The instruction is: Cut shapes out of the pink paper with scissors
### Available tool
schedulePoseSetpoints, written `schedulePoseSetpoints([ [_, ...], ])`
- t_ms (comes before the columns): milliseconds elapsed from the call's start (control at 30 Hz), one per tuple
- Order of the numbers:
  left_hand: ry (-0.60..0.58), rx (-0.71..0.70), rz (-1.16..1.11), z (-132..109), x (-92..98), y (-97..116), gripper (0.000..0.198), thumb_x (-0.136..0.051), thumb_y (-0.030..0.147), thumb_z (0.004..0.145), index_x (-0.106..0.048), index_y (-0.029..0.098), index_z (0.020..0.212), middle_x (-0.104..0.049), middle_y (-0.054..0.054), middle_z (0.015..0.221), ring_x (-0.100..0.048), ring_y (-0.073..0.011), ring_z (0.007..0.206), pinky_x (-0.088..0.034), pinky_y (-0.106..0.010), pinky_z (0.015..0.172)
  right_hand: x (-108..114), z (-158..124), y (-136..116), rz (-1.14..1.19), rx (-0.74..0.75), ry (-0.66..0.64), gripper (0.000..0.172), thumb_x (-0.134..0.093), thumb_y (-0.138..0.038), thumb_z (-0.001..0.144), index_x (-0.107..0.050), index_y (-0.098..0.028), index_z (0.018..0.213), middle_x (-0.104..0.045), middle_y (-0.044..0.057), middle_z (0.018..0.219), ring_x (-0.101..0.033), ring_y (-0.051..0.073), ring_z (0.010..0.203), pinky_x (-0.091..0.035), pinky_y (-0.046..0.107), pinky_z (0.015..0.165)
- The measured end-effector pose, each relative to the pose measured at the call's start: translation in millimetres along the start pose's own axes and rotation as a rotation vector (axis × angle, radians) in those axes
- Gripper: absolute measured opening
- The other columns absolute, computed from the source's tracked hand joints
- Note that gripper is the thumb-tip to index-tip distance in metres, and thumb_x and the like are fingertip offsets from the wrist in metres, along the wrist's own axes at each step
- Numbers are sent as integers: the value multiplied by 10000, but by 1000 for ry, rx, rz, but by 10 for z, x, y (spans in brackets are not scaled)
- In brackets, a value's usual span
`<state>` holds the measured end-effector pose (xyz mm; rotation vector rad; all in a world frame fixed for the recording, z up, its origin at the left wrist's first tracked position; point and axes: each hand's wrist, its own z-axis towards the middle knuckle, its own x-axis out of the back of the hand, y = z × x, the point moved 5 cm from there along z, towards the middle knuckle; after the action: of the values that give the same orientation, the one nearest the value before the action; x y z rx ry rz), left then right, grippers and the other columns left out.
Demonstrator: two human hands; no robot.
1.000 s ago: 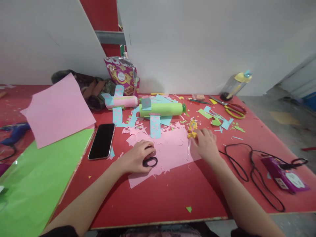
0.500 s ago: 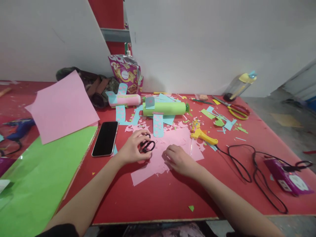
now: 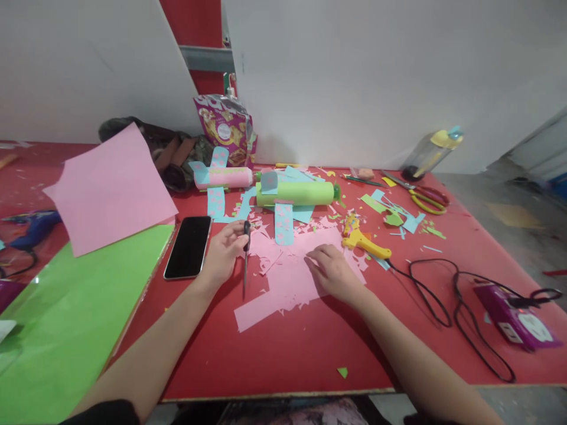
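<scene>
My left hand (image 3: 224,254) is closed on the handles of black scissors (image 3: 245,260), whose blades point down toward me at the left edge of a cut pink paper sheet (image 3: 292,283). On that pink sheet my right hand (image 3: 333,273) rests palm down with fingers curled. A yellow glue gun (image 3: 362,241) lies just beyond my right hand. A black phone (image 3: 188,246) lies face up to the left of my left hand.
A green paper tube (image 3: 295,193) and a pink tube (image 3: 224,177) with blue paper wings lie behind. Large pink (image 3: 110,189) and green (image 3: 75,319) sheets cover the left. Red-yellow scissors (image 3: 423,198), a bottle (image 3: 429,152), a black cord (image 3: 443,295) and a purple power strip (image 3: 516,316) sit right.
My left hand lifted the black scissors off the pink sheet and moved left, turning them upright. My right hand left the glue gun and came back onto the pink paper.
</scene>
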<state>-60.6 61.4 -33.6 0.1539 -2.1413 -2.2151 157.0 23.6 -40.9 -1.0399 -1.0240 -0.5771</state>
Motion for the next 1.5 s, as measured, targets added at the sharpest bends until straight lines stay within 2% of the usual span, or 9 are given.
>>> schedulePoseSetpoints([
  [133, 35, 36, -144, 14, -13, -37, 212, -542, 339, 626, -538, 154, 730, -545, -4, 668, -519, -116, 603, -408, -244, 544, -15, -23, -143, -41, 132, -73, 280, -395, -140, 813, -532, -205, 1049, -523, 100, 1106, -428, 246, 1033, -354, 430, 844],
  [267, 55, 71, -219, 14, -14, -65, 227, -560, 366, 628, -515, 157, 706, -518, 12, 616, -480, -97, 536, -373, -226, 498, -29, -33, -139, -104, 161, -91, 292, -379, -117, 811, -550, -191, 1036, -512, 114, 1144, -394, 262, 1075, -315, 474, 885],
  [567, 44, 99, -287, 25, -22, -117, 257, -597, 389, 629, -524, 153, 701, -507, 20, 601, -460, -90, 514, -339, -218, 478, 138, -33, 152, -38, 54, 200, 284, -366, -65, 768, -569, -161, 940, -557, 121, 999, -469, 238, 967, -391, 425, 820],
  [767, 33, 101, -331, 27, -22, -134, 270, -611, 391, 632, -546, 135, 689, -496, 23, 582, -442, -78, 495, -334, -203, 454, 207, -36, 262, -21, 26, 245, 280, -380, -66, 744, -582, -158, 915, -573, 113, 932, -504, 230, 902, -415, 414, 788],
  [867, 29, 104, -350, 25, -21, -145, 272, -623, 387, 630, -555, 132, 693, -490, 25, 579, -437, -74, 490, -327, -195, 438, 195, -48, 144, -28, 65, 176, 281, -387, -85, 758, -594, -172, 927, -569, 112, 1005, -485, 235, 961, -391, 431, 822],
  [1000, 31, 104, -366, 25, -17, -158, 276, -630, 387, 630, -567, 126, 694, -509, 14, 613, -445, -71, 505, -335, -189, 441, 44, -77, -90, -114, 159, -143, 288, -378, -159, 819, -567, -250, 1016, -500, 80, 1179, -385, 263, 1117, -245, 557, 922],
  [1067, 35, 103, -372, 28, -15, -163, 272, -634, 383, 628, -565, 127, 684, -522, 6, 636, -451, -72, 516, -336, -188, 442, 9, -89, -147, -131, 156, -196, 275, -348, -205, 854, -557, -245, 1028, -502, 77, 1191, -380, 260, 1131, -213, 570, 938],
  [1367, 40, 100, -384, 43, -13, -186, 278, -636, 389, 626, -568, 126, 681, -536, -5, 656, -458, -78, 528, -341, -192, 450, 15, -90, -205, -33, 170, -191, 265, -327, -188, 863, -527, -191, 1038, -563, 77, 1118, -423, 236, 1101, -204, 557, 956],
  [1500, 38, 99, -385, 43, -9, -201, 261, -626, 379, 642, -568, 129, 694, -529, 2, 644, -463, -82, 532, -346, -195, 454, 63, -82, -155, 38, 176, -109, 260, -335, -144, 836, -526, -170, 1010, -586, 97, 1032, -484, 227, 1023, -249, 548, 940],
])
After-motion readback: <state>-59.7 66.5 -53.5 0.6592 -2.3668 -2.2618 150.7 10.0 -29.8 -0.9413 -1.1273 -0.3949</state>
